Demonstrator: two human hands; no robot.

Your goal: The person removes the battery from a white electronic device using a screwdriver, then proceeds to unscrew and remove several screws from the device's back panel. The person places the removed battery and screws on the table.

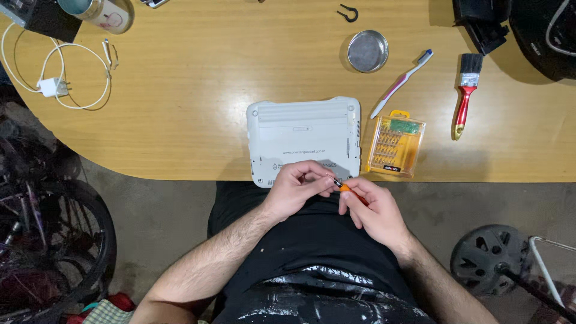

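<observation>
Gripping one orange screwdriver — left hand, right hand — beside one white laptop

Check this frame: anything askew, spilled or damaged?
Nothing spilled or visibly damaged. The white device lies underside up, its near edge hanging past the table edge by the hands. The white cable sprawls in loose loops at the far left. Brushes lie at angles.

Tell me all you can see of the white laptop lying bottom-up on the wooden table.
The white plastic laptop lies closed, underside up, flat at the near edge of the wooden table. It has rounded corners, a long recessed panel with a small latch along the far side, grey printing near the front, and screw holes at the corners. The left hand overlaps its near edge; whether it touches is unclear. A yellow bit case lies just to its right.
</observation>
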